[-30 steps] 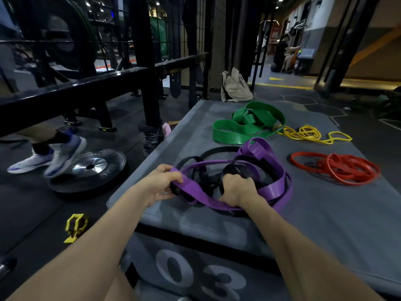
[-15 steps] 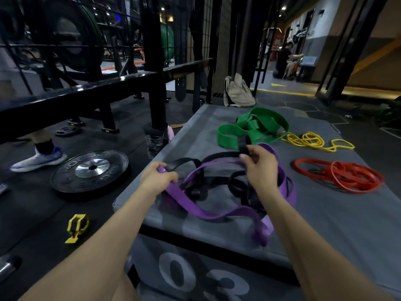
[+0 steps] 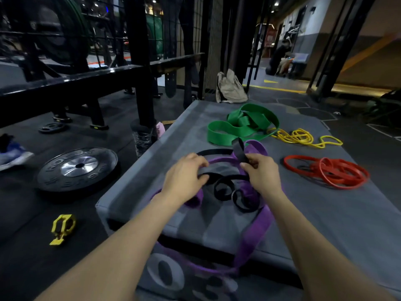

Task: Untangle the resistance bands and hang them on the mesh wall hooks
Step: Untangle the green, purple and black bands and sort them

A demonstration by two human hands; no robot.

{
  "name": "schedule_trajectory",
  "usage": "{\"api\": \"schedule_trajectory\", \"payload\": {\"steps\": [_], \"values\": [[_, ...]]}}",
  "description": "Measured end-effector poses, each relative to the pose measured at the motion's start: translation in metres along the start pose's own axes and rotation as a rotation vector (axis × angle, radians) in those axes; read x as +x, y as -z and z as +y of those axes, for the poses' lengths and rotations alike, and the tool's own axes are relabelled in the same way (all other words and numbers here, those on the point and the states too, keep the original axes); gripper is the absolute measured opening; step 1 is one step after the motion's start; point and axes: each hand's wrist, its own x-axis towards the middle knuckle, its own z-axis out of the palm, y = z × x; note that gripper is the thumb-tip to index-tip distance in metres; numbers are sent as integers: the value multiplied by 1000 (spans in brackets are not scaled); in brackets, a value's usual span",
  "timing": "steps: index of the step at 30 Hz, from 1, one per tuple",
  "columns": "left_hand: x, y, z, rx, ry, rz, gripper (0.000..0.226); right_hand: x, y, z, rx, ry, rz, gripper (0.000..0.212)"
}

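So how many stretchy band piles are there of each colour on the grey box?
Green band: 1
Yellow band: 1
Red bands: 1 pile
Purple band: 1
Black band: 1
Total: 5 colours; the purple and black ones are tangled together, black pinched in the right hand.

My left hand is covering the part of the black band my fingers are curling over, so I can't tell what they are gripping. The purple band is blurring where it is hanging over the box edge. My forearms are running off the bottom edge. The blue shoe is being cropped at the left.
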Motion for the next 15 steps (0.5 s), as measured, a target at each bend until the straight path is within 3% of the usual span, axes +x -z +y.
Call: {"api": "schedule_trajectory", "payload": {"steps": [4,8,10,15], "values": [[10,-28,30,297,-146,-272,64,1,11,3,-2,11,15,15],[20,-53,43,447,-133,-395,92,6,32,21,28,-51,93,15],[25,-58,43,419,-88,-413,88,8,40,34,18,-95,106,14],[31,-57,41,372,-44,-354,52,8,48,52,-19,-120,33,21]]}}
